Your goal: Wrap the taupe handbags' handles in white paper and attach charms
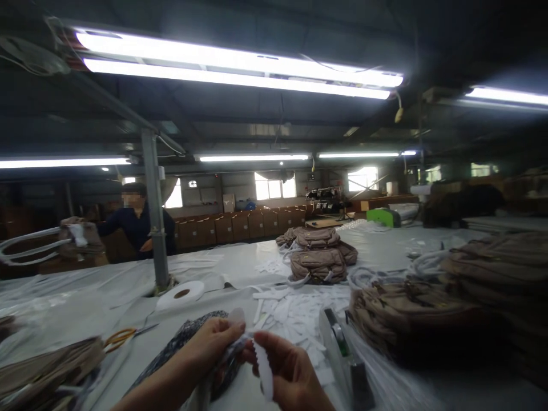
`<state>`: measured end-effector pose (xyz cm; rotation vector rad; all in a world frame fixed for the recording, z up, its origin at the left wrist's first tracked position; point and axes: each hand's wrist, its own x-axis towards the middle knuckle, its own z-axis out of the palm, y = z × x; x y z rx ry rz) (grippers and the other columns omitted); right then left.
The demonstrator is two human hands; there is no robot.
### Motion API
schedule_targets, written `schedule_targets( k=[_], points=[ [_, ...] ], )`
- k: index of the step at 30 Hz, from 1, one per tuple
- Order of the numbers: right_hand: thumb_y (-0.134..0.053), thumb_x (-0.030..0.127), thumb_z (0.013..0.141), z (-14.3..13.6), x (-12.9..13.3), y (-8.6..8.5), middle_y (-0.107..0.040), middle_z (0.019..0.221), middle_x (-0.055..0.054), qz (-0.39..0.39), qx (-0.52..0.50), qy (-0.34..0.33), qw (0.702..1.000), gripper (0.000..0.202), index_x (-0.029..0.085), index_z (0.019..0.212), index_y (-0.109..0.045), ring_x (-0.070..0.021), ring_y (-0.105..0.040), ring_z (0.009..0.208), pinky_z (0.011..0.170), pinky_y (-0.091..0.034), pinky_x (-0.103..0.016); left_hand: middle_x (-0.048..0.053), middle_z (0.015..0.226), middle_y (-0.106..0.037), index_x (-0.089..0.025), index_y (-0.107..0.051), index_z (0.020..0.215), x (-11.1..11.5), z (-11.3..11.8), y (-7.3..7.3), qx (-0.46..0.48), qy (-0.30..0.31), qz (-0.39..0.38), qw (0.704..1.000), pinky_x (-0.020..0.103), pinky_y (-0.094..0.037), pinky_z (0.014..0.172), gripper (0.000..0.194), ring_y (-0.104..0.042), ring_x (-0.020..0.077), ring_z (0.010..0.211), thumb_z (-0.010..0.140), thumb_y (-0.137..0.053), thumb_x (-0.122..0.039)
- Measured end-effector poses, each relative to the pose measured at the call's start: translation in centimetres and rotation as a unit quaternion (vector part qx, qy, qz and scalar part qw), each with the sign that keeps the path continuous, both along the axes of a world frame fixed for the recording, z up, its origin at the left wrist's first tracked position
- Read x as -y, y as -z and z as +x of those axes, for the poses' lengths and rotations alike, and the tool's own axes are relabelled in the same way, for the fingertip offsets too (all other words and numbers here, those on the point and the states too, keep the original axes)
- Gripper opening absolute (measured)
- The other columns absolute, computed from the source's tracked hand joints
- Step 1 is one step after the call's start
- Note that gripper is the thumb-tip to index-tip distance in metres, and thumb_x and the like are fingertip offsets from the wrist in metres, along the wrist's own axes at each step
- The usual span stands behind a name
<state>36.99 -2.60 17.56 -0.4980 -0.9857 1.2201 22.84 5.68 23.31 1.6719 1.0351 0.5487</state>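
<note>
My left hand (220, 337) is closed, thumb against fingers, around a pale, crumpled band whose kind I cannot make out. Close beside it, my right hand (293, 365) pinches a white strip with a toothed edge (263, 368), which hangs down from the fingertips. The two hands nearly meet, and the fingers hide part of what lies between them. Under the left forearm a dark speckled cloth item (182, 339) rests on the table. A heap of loose white strips (295, 314) spreads just beyond my hands. Right of them stands a grey tape dispenser (345, 357).
Brown bags (319, 265) are stacked mid-table, and more bags (406, 308) crowd the right. Orange-handled scissors (120, 338) and a white roll (182, 294) lie left, near a metal post (154, 211). Across the table, a person (137, 222) handles a bag (83, 242).
</note>
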Motion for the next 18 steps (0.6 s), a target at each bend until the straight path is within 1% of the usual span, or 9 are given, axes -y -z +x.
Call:
schedule_targets(
  k=[2,4,5,6,8,11,14,16,18],
  points=[
    [-0.076,0.045,0.067,0.4,-0.4,-0.9,-0.069,0.069,-0.004,0.01,0.049,0.058,0.997,0.037,0.015,0.088,-0.071,-0.013,-0.063,0.057,0.056,-0.045,-0.022,0.004,0.052,-0.063,-0.012,-0.064,0.059,0.2,0.3,-0.5,-0.003,0.019,0.028,0.999,0.02,-0.029,0.035,0.052,-0.039,0.0076,0.033,0.067,-0.056,-0.064],
    [-0.07,0.05,0.073,0.7,-0.8,-2.1,-0.062,0.057,0.0,0.012,0.088,0.109,0.99,0.037,0.013,0.075,-0.07,-0.0044,-0.047,0.038,0.039,-0.032,-0.017,0.001,0.051,-0.061,-0.014,-0.063,0.055,0.4,0.6,-1.3,0.006,0.038,0.087,0.995,0.021,-0.032,0.041,0.047,-0.047,0.0108,0.041,0.069,-0.057,-0.058],
    [-0.069,0.05,0.073,0.7,-0.9,-2.7,-0.059,0.055,0.001,0.007,0.094,0.119,0.988,0.038,0.012,0.072,-0.069,-0.0024,-0.04,0.035,0.035,-0.027,-0.016,0.0,0.051,-0.061,-0.014,-0.062,0.055,0.5,0.7,-1.8,0.015,0.04,0.12,0.992,0.021,-0.034,0.044,0.044,-0.049,0.012,0.045,0.071,-0.058,-0.055],
    [-0.071,0.05,0.071,0.7,-1.0,-3.4,-0.058,0.055,0.001,-0.003,0.088,0.121,0.989,0.038,0.012,0.071,-0.069,-0.0021,-0.039,0.035,0.034,-0.026,-0.015,-0.001,0.051,-0.06,-0.014,-0.062,0.055,0.4,0.8,-2.3,0.026,0.033,0.149,0.988,0.021,-0.034,0.046,0.042,-0.051,0.0125,0.048,0.071,-0.058,-0.052],
    [-0.076,0.048,0.065,0.5,-1.2,-4.5,-0.062,0.061,-0.001,-0.03,0.057,0.106,0.992,0.038,0.012,0.074,-0.068,-0.0048,-0.048,0.042,0.038,-0.035,-0.015,-0.002,0.049,-0.057,-0.014,-0.061,0.058,-0.1,1.0,-2.9,0.055,0.003,0.18,0.982,0.021,-0.033,0.046,0.037,-0.049,0.0115,0.047,0.071,-0.061,-0.048],
    [-0.079,0.049,0.059,0.2,-1.6,-5.3,-0.065,0.064,-0.003,-0.055,0.028,0.104,0.993,0.042,0.012,0.076,-0.066,-0.01,-0.059,0.051,0.047,-0.047,-0.018,-0.004,0.046,-0.052,-0.014,-0.06,0.064,-1.1,1.2,-2.9,0.122,-0.029,0.141,0.982,0.02,-0.029,0.042,0.035,-0.043,0.0084,0.04,0.068,-0.064,-0.048],
    [-0.074,0.056,0.06,0.1,-2.1,-5.4,-0.061,0.053,-0.001,-0.069,0.068,0.117,0.988,0.047,0.011,0.067,-0.064,-0.0085,-0.054,0.041,0.04,-0.044,-0.017,-0.008,0.041,-0.047,-0.016,-0.055,0.069,-1.7,1.3,-2.0,0.15,-0.039,0.078,0.985,0.018,-0.024,0.036,0.037,-0.037,0.0065,0.033,0.065,-0.065,-0.052],
    [-0.073,0.058,0.059,0.2,-2.4,-5.2,-0.058,0.048,0.0,-0.071,0.105,0.115,0.985,0.049,0.01,0.062,-0.062,-0.0067,-0.049,0.036,0.035,-0.039,-0.016,-0.009,0.04,-0.045,-0.017,-0.053,0.071,-1.8,1.2,-1.4,0.147,-0.055,0.073,0.985,0.017,-0.023,0.035,0.037,-0.036,0.0059,0.031,0.065,-0.064,-0.051],
    [-0.072,0.058,0.059,0.2,-2.6,-5.1,-0.056,0.045,0.001,-0.074,0.129,0.112,0.983,0.05,0.01,0.064,-0.063,-0.0065,-0.048,0.033,0.032,-0.036,-0.015,-0.009,0.04,-0.048,-0.017,-0.052,0.073,-1.6,1.2,-1.3,0.143,-0.068,0.078,0.984,0.016,-0.025,0.035,0.034,-0.039,0.0061,0.032,0.066,-0.064,-0.049]
  ],
)
